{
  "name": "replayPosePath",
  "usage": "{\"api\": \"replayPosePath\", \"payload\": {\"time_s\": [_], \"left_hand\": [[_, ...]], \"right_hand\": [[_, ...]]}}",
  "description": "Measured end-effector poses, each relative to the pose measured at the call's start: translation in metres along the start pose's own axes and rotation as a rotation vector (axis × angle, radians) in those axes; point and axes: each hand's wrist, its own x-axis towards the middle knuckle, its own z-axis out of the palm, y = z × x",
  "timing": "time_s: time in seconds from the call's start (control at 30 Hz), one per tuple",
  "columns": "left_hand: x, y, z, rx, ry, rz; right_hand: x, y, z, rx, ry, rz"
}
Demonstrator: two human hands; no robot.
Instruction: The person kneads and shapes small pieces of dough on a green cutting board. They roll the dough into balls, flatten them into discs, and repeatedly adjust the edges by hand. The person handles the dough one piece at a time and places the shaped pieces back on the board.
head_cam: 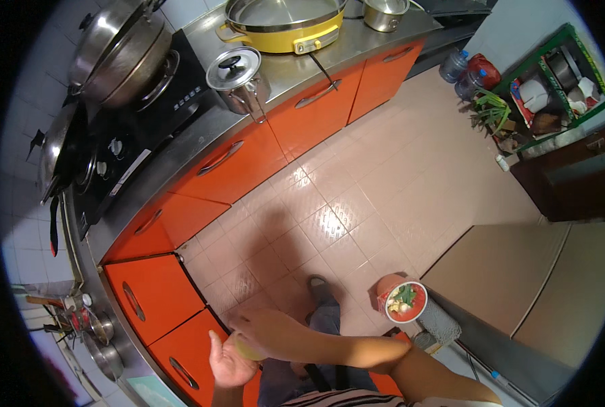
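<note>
My left hand [234, 363] is palm up at the bottom left, thumb spread away and the bare palm showing. Its fingers pass behind a rounded pale yellow-green thing [248, 348], too blurred to name. Across from the right comes my right arm, and my right hand [255, 324] lies over that thing and seems to grip it. Motion blur hides its fingertips. Both hands are in front of my body, beside an orange cabinet door [180, 364].
A steel counter [295, 76] carries a yellow electric pan [287, 38], a lidded steel pot [239, 86] and a black gas stove [145, 117]. A waste bin [406, 301] with scraps stands on the tiled floor [363, 203] at right, before a large cabinet-like appliance [496, 274]. Beyond is a green-framed rack [587, 119].
</note>
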Motion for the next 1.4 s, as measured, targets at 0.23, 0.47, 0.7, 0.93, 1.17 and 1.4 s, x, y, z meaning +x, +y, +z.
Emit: {"api": "replayPosePath", "payload": {"time_s": [0.23,0.47,0.7,0.93,1.17,1.4], "left_hand": [[0.050,-0.012,0.020,0.026,-0.135,-0.178],[0.026,0.020,0.035,-0.245,-0.428,-0.013],[-0.024,0.034,0.076,-0.401,-0.256,0.086],[-0.118,0.080,0.052,-0.400,-0.328,0.175],[-0.221,0.079,-0.005,-0.463,-0.205,0.484],[-0.329,0.052,-0.108,-0.537,-0.212,0.675]], "right_hand": [[-0.030,0.049,-0.045,0.152,-0.021,0.156],[-0.019,-0.038,-0.093,0.120,0.190,0.016],[0.015,-0.092,-0.091,-0.375,0.056,-0.071],[0.079,-0.164,-0.071,-0.014,-0.110,-0.457],[0.127,-0.256,0.011,0.092,-0.594,-0.516],[0.148,-0.349,0.153,0.075,-1.032,-0.525]]}}
